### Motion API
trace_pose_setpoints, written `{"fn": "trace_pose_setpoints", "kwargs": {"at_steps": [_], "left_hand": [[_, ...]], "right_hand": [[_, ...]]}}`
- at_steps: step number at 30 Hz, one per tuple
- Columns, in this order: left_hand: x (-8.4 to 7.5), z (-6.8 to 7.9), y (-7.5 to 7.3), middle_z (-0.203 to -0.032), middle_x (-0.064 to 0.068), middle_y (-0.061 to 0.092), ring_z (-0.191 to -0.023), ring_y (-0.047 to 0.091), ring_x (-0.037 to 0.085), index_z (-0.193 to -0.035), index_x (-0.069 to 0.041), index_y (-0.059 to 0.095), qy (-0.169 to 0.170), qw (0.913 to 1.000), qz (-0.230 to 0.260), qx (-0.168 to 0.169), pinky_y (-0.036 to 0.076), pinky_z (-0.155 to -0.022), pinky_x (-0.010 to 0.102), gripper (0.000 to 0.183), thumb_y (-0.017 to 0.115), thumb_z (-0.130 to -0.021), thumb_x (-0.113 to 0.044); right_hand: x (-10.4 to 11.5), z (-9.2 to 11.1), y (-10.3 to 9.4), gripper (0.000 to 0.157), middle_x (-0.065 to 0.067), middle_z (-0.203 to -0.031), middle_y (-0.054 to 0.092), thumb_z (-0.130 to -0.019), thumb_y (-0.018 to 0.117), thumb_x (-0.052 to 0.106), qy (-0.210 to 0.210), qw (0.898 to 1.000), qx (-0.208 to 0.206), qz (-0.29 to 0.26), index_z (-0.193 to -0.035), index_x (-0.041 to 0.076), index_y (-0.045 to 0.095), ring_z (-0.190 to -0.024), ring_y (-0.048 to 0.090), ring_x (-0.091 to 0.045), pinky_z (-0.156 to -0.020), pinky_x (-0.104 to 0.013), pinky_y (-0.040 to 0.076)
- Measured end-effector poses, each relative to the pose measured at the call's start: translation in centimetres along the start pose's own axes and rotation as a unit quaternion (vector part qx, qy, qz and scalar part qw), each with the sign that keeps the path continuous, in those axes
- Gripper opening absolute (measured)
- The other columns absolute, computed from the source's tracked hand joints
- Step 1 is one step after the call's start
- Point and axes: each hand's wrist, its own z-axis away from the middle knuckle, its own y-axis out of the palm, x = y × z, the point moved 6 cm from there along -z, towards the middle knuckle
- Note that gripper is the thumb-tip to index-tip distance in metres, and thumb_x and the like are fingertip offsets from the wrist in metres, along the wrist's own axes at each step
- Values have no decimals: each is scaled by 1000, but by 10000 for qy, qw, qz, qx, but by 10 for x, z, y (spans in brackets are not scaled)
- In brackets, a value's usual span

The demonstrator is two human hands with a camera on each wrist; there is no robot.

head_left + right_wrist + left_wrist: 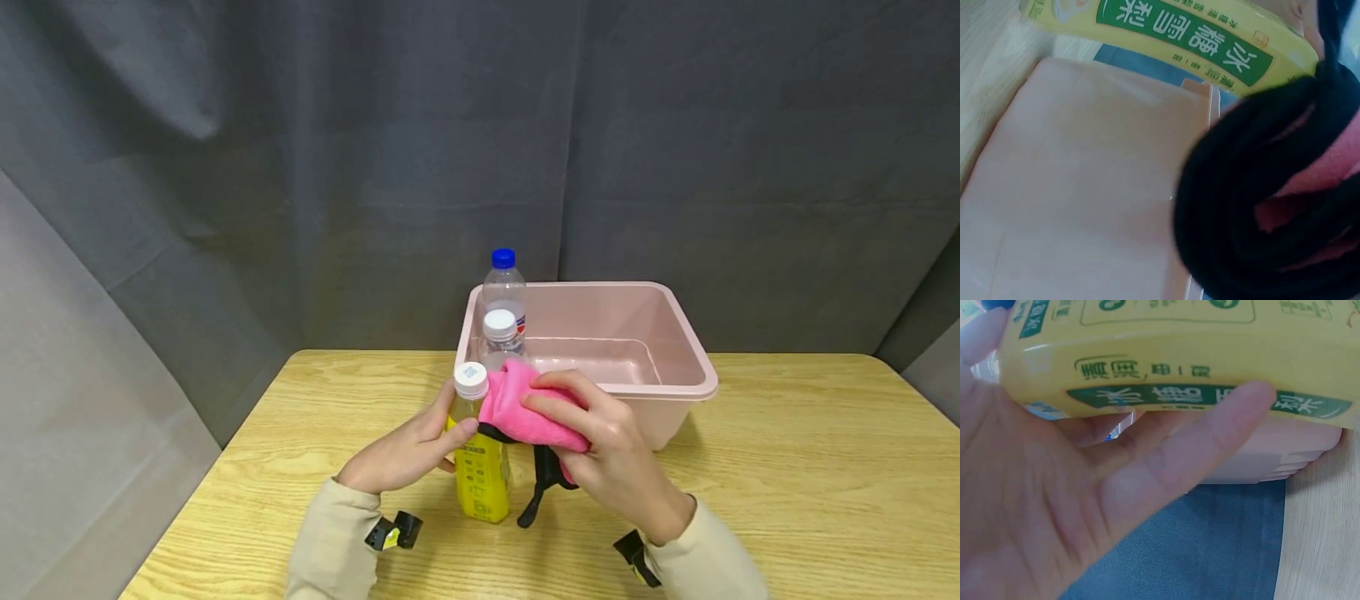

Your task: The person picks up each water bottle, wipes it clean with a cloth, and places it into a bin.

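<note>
My left hand holds a yellow-labelled drink bottle with a white cap, thumb across its front and other fingers at its far side. The bottle looks upright in the head view, and its label fills the top of the left wrist view. My right hand grips a folded pink cloth with black edging and a dangling black strap. This cloth is right against the bottle's upper side, just under the cap. In the right wrist view the black edging shows large and blurred.
Behind my hands is a pale pink plastic basin on the wooden table. At its left end stand a clear blue-capped bottle and a white-capped bottle. A dark grey curtain hangs behind the table.
</note>
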Motion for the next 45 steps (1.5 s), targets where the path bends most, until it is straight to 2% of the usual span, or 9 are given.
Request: {"fn": "trace_pose_setpoints", "kwargs": {"at_steps": [5,11,14,19,24,29,32,39,45], "left_hand": [[0,-1,0,-167,17,11,-136,44,42,-163,-20,-9,-10,10000,21,4,60,-81,38,84,43,-106,-53],[2,2,-2,-165,20,16,-134,46,42,-163,-19,-9,-91,9999,36,-54,60,-82,38,85,42,-106,-54],[2,4,-3,-164,21,20,-133,47,42,-163,-20,-7,-138,9999,28,-98,60,-82,38,84,41,-105,-56],[2,4,-2,-164,21,20,-132,48,42,-163,-19,-7,-104,9999,-5,-103,60,-82,37,84,41,-106,-56],[2,3,-1,-163,22,21,-132,48,42,-163,-17,-7,-51,9999,6,-94,60,-82,38,84,41,-106,-55],[2,2,0,-163,22,22,-131,49,42,-163,-18,-7,-42,10000,-2,-88,60,-81,38,83,41,-106,-54],[2,1,1,-163,21,21,-131,48,42,-163,-20,-7,-44,10000,-4,-70,60,-81,38,82,41,-106,-54],[1,0,1,-166,19,15,-134,46,43,-163,-23,-10,-99,9999,25,-45,60,-82,39,84,41,-105,-56],[0,0,0,-166,19,15,-134,46,43,-163,-24,-11,-95,9999,69,-55,60,-82,41,85,42,-105,-56]], "right_hand": [[0,0,3,42,-3,-109,66,-69,72,-18,-295,9984,472,134,-100,10,76,-92,66,-21,-87,-25,55],[-12,8,18,39,2,-102,66,-69,71,-19,-69,9896,1434,62,-92,13,77,-88,63,-15,-77,-28,57],[-17,17,34,41,3,-97,64,-69,69,-19,135,9737,2262,227,-92,14,79,-83,62,-13,-73,-28,56],[-25,34,58,42,5,-91,63,-69,68,-18,582,9360,3430,545,-90,16,81,-78,60,-12,-70,-30,55],[-28,47,71,43,9,-83,60,-63,65,-19,751,9188,3809,712,-81,17,79,-72,57,-7,-63,-26,52],[-27,46,67,43,8,-86,62,-64,67,-19,677,9220,3725,807,-84,17,80,-74,58,-8,-65,-28,54],[-24,39,60,42,6,-88,62,-66,71,-17,565,9336,3443,818,-89,17,80,-73,59,-10,-64,-29,54],[-13,18,33,39,3,-93,63,-68,79,-13,166,9786,1946,652,-99,11,77,-75,60,-11,-67,-26,56],[-1,4,11,43,-3,-105,67,-66,71,-18,-157,9963,740,418,-101,7,76,-86,67,-19,-78,-28,59]]}}
